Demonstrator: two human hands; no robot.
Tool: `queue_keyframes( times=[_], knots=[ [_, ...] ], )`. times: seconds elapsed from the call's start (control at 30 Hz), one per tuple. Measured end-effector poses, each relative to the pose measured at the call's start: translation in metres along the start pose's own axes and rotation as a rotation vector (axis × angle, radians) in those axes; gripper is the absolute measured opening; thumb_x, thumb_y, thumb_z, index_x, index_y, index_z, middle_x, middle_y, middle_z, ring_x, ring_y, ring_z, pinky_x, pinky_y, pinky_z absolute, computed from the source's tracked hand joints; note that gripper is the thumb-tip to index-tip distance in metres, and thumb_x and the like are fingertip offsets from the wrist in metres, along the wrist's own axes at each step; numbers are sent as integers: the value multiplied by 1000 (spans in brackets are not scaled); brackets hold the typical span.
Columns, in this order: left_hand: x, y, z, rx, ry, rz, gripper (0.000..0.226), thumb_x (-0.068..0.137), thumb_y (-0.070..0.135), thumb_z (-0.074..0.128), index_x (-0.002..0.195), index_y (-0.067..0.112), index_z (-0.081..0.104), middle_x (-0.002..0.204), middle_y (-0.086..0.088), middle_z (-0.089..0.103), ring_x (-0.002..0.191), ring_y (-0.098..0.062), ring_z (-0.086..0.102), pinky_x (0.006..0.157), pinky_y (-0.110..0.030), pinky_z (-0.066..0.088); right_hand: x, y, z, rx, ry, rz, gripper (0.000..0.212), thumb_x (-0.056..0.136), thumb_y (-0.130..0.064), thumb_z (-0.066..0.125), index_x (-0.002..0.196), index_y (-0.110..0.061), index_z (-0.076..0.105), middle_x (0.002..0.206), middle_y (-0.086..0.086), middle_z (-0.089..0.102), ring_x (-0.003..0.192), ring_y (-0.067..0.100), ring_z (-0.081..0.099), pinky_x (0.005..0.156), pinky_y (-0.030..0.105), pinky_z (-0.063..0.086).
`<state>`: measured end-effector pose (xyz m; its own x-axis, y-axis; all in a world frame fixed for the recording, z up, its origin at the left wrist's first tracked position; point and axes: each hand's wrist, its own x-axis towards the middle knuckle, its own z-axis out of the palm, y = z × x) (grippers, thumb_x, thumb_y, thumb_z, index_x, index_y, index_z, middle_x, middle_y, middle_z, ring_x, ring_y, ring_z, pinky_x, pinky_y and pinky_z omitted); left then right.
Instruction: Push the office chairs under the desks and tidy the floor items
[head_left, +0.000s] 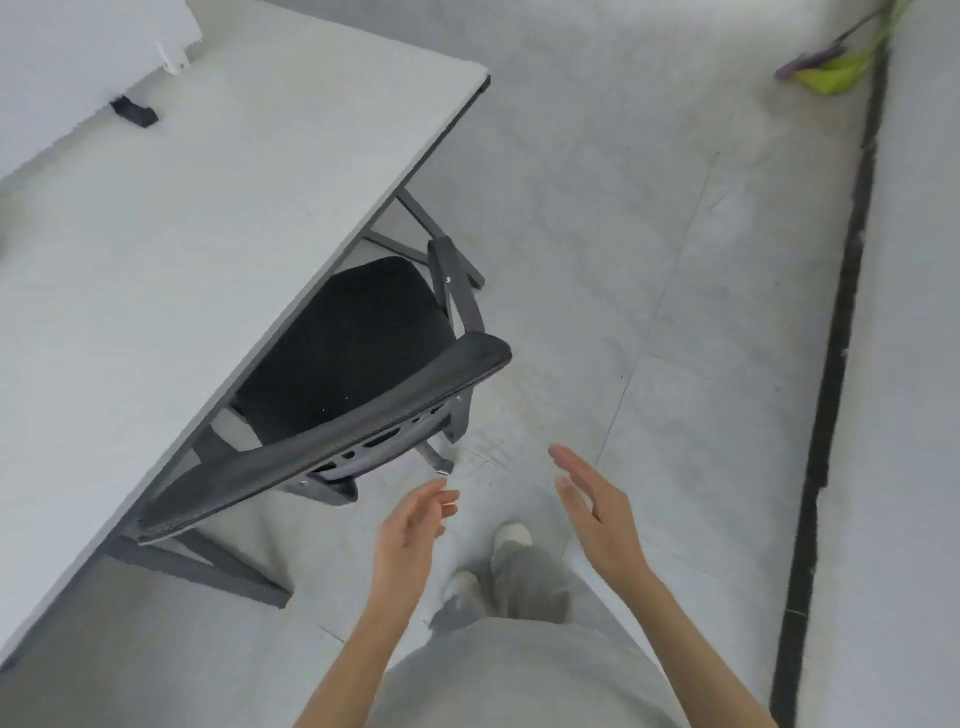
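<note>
A black office chair (343, 358) stands partly under the light grey desk (208, 218); its seat front is hidden by the desktop and its curved backrest (322, 441) sticks out toward me. My left hand (410, 535) hovers open just behind the backrest, a short gap away from it. My right hand (597, 509) is open too, fingers together and pointing forward, further right over bare floor. Neither hand touches the chair or holds anything.
A broom with a yellow-green head (831, 73) lies on the floor at the far right top. A dark strip (831, 364) runs along the floor on the right. A white partition (78, 62) and small black clip (135, 111) sit on the desk. My feet (511, 535) are below.
</note>
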<state>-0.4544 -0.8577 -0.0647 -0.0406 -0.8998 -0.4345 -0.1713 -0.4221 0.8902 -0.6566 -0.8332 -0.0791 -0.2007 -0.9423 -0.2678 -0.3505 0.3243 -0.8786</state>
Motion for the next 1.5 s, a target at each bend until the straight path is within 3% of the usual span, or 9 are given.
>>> queue_keyframes(
  times=[0.07, 0.2, 0.3, 0.4, 0.63, 0.93, 1.07, 1.23, 1.5],
  knots=[
    [-1, -2, 27, -20, -135, -123, 29, 96, 5, 39, 100, 26, 60, 102, -3, 68, 92, -16, 64, 77, -24, 49, -27, 23, -16, 113, 70, 142, 32, 95, -18, 48, 125, -28, 53, 126, -15, 56, 114, -17, 45, 96, 4, 35],
    [30, 24, 79, 95, -363, -82, 25, 96, 10, 42, 107, 24, 59, 103, -3, 68, 86, -5, 66, 78, -20, 52, -53, 53, -55, 198, 207, 280, 32, 94, -11, 48, 119, -31, 55, 119, -25, 57, 109, -19, 48, 88, -2, 34],
    [80, 54, 131, 116, -440, -35, 25, 96, 10, 41, 114, 17, 57, 102, -2, 67, 84, 0, 65, 80, -20, 50, -34, 73, -90, 245, 275, 337, 34, 94, -11, 48, 114, -37, 55, 114, -38, 56, 110, -16, 49, 89, -1, 35],
    [134, 88, 192, 137, -465, 28, 25, 96, 10, 41, 116, 16, 56, 102, -2, 67, 84, 0, 64, 81, -20, 50, 24, 86, -138, 257, 284, 335, 34, 94, -14, 49, 110, -43, 54, 116, -28, 60, 110, -11, 52, 91, 6, 40],
    [226, 159, 282, 149, -325, 60, 26, 95, 10, 42, 110, 23, 59, 94, 6, 71, 85, 0, 65, 79, -16, 51, 203, 58, -271, 294, 179, 206, 32, 95, -10, 47, 124, -20, 54, 118, -11, 62, 108, -9, 54, 84, 3, 41],
    [383, 205, 349, 82, -93, 21, 27, 96, 10, 42, 104, 30, 59, 98, 1, 69, 89, -10, 65, 80, -26, 47, 451, 27, -372, 231, 150, 81, 32, 95, -12, 46, 122, -26, 54, 114, -16, 62, 107, -9, 54, 83, 5, 42],
    [496, 263, 401, 50, -109, 88, 28, 96, 10, 42, 103, 31, 59, 89, 9, 72, 85, -5, 66, 78, -24, 48, 535, 35, -402, 174, 165, 165, 30, 94, -14, 48, 116, -33, 55, 114, -14, 64, 107, -4, 57, 93, 19, 45],
    [627, 370, 457, 67, -182, 207, 26, 96, 14, 42, 108, 31, 58, 93, 21, 70, 90, -5, 66, 83, -21, 49, 629, 19, -448, 180, 204, 219, 29, 94, -7, 47, 117, -20, 59, 115, -12, 64, 101, -5, 59, 82, 4, 43],
    [806, 479, 482, 10, -92, 278, 24, 95, 18, 45, 110, 29, 58, 96, 21, 70, 89, -5, 66, 79, -16, 50, 861, -26, -479, 163, 115, 180, 27, 94, -9, 47, 110, -26, 60, 112, -10, 66, 98, 1, 63, 87, 18, 46]
  ],
)
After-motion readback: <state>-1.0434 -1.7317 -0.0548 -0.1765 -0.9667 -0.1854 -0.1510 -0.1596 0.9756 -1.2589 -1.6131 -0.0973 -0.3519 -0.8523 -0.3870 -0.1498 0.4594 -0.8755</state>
